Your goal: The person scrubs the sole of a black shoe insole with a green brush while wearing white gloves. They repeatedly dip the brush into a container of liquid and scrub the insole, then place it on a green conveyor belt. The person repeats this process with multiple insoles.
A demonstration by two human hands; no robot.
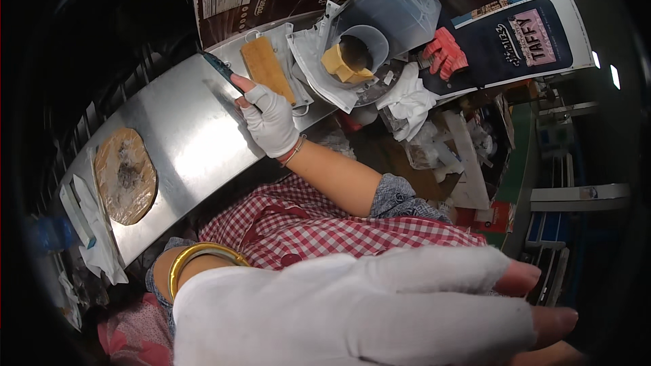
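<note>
The right hand [271,120] gripped a knife [222,73] on the steel worktop [183,135], beside the tan slab [268,68]. The left hand [352,312] hung open. The blade might slip on bare metal.

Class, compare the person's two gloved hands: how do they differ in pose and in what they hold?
The right hand reaches out over the metal table and grips a dark tool; the left hand is close to the camera, flat and holds nothing. The left wrist wears a gold bangle, the right a thin bracelet. Both wear white fingertip-less gloves.
</note>
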